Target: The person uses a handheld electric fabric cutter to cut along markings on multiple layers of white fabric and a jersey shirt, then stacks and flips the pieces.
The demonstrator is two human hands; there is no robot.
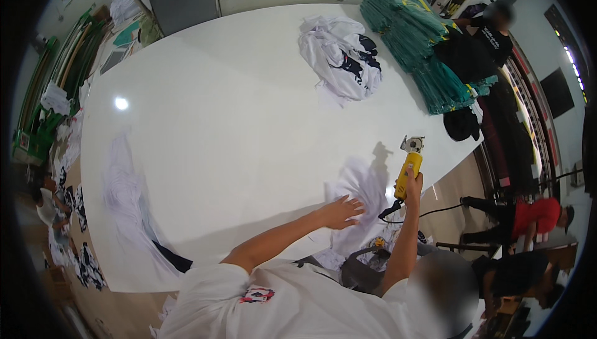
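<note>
White cloth (369, 185) lies at the edge of my bench (236, 103); above it my left fingers (354, 202) are spread, maybe for steadying; right fingers (418, 179) wrap the yellow cutter (412, 158), raised perhaps to keep its blade (415, 145) clear.

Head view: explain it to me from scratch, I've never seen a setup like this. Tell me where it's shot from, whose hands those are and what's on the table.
There is no robot here, only a person working bare-handed. The single picture comes from a wide fisheye camera worn on that person's head, looking down, so straight edges bend near the rim.

The right hand grips a yellow handheld tool with a metal head and a dark cord. The left hand, fingers spread, is at a white cloth by the near edge; whether it presses down is unclear.

Also on the white table are a white-and-navy fabric pile, green bundles and a long white heap at the left.
</note>
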